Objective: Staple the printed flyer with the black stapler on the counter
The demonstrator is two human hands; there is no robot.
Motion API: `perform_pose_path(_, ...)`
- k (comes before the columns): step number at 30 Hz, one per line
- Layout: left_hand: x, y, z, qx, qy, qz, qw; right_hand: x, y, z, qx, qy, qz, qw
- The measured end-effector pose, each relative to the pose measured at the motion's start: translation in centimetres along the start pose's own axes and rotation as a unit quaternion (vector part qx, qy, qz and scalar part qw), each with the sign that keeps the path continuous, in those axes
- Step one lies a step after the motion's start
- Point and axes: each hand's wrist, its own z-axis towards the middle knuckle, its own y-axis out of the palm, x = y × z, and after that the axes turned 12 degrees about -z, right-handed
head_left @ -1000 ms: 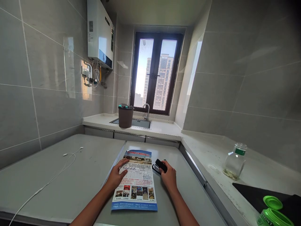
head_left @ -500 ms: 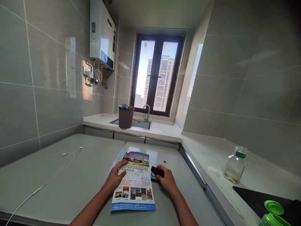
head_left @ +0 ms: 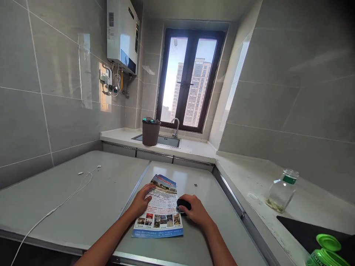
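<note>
A printed leaflet (head_left: 163, 201) with red heading, photos and a blue bottom strip lies on the grey table. My left hand (head_left: 142, 201) rests on its left edge, fingers stretched out and thumb apart, pressing it from above. At the leaflet's right edge, my right hand (head_left: 197, 210) is closed around a black stapler (head_left: 183, 204) with a metallic base. The stapler's front end meets the paper's edge; whether its jaws are around the sheet I cannot tell. Beyond it lie small staple strips (head_left: 195, 185).
A white cable (head_left: 65, 201) crosses the table's left part. On the right counter stand a glass jar (head_left: 281, 192) and an open green bottle (head_left: 324, 255), near a black panel (head_left: 310, 232). A brown bin (head_left: 151, 133) stands by the sink (head_left: 169, 141).
My right hand has brought the stapler left against the leaflet's right edge and levelled it. My left hand stays on the paper. The whole view has shifted slightly.
</note>
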Motion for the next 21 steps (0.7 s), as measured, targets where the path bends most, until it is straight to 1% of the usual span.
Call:
perform_pose_path(3,0.03,-0.02,0.11,-0.005,0.006,0.000,1.000,-0.46,0.18,0.02,-0.002,-0.010,-0.024,1.000)
perform_pose_path(10,0.49,-0.15,-0.01,-0.014,-0.006,-0.014,1.000,-0.91,0.38,-0.03,-0.005,-0.016,0.005,1.000)
perform_pose_path(15,0.61,-0.20,-0.03,-0.004,0.006,-0.020,1.000,-0.95,0.03,-0.11,-0.016,-0.004,0.002,1.000)
perform_pose_path(21,0.83,-0.12,-0.08,-0.003,-0.005,-0.024,1.000,-1.01,0.09,-0.13,-0.015,-0.015,-0.020,1.000)
